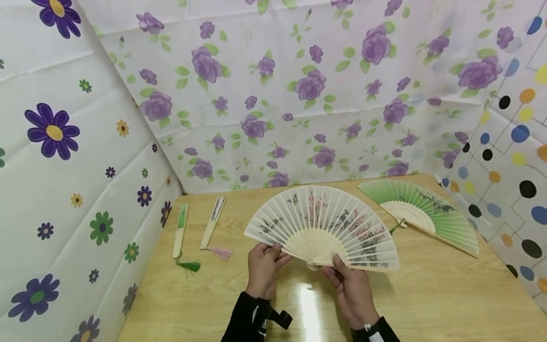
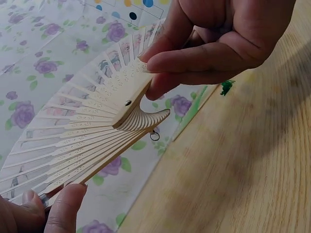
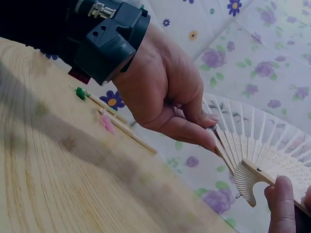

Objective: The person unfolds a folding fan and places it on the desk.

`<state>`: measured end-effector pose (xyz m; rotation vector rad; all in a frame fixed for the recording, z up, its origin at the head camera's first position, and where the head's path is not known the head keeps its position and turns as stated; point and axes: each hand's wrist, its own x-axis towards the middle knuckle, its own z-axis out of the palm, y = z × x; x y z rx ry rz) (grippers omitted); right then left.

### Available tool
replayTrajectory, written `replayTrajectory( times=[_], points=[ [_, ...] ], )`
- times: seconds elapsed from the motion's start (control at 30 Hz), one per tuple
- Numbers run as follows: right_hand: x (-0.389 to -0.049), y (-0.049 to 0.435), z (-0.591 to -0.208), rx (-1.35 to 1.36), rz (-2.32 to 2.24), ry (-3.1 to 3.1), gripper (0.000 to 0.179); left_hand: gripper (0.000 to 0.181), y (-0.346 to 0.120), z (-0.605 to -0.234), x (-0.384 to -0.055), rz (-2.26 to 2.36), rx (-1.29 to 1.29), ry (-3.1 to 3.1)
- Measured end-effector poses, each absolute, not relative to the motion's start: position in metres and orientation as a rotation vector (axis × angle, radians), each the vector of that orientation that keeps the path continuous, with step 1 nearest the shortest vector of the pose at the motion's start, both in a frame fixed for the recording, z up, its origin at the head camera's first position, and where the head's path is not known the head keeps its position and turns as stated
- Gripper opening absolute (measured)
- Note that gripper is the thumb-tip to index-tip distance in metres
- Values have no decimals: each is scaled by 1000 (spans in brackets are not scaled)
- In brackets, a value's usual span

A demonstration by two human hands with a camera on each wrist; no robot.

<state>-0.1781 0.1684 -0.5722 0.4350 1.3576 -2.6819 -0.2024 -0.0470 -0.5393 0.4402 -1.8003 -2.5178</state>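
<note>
The left hand's grip [image 1: 265, 270] pinches one edge of the spread white fan [image 1: 316, 228]; the right hand's grip [image 1: 352, 289] pinches the other, holding it above the wood-grain worktop [image 1: 436, 294]. The left sleeve [image 1: 241, 318] bears white marks (too small to read). A green fan [image 1: 446, 221] lies spread at right, two folded fans [image 1: 180, 232] at left, within purple-rose [image 1: 205, 64], daisy-print [image 1: 53, 133] and dotted cloths [image 1: 527, 190].

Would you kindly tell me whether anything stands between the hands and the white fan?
Nothing visible does: the left hand and right hand pinch the white fan by its outer sticks. The green fan lies off to the right.
</note>
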Motion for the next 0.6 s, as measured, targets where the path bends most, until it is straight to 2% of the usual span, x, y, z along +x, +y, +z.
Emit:
replayTrajectory(
  times=[0.17, 0.33, 0.47, 0.6],
  points=[
    [-163, 186, -578, 537, -2680, 1372, 21, 34, -28, -547, -200, -2580, 406, -1859],
    [-141, 203, -590, 614, -2654, 1379, 43, 32, -19, -561, -189, -2619, 410, -2030],
    [-121, 217, -594, 686, -2613, 1362, 44, 24, -17, -567, -183, -2621, 450, -2129],
    [-103, 239, -595, 792, -2587, 1334, 45, 27, -5, -566, -190, -2630, 399, -2265]
  ],
)
